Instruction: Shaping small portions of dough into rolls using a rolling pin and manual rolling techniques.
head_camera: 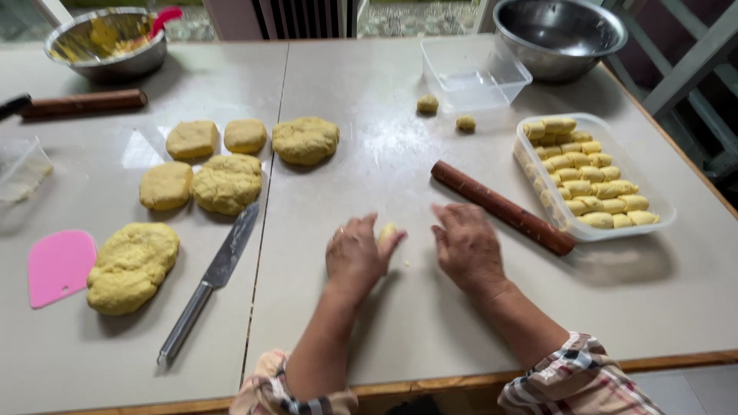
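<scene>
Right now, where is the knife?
In the head view the knife lies on the table to the left of the left hand, its blade pointing up toward the dough lumps.

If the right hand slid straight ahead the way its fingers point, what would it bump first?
Probably the wooden rolling pin, lying just beyond the right hand; the fingers point up the table toward its near end, though the angle is hard to judge.

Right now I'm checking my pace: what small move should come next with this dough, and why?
Probably bring the right hand onto the small dough piece that the left hand holds. The right hand lies flat on the table, empty.
</scene>
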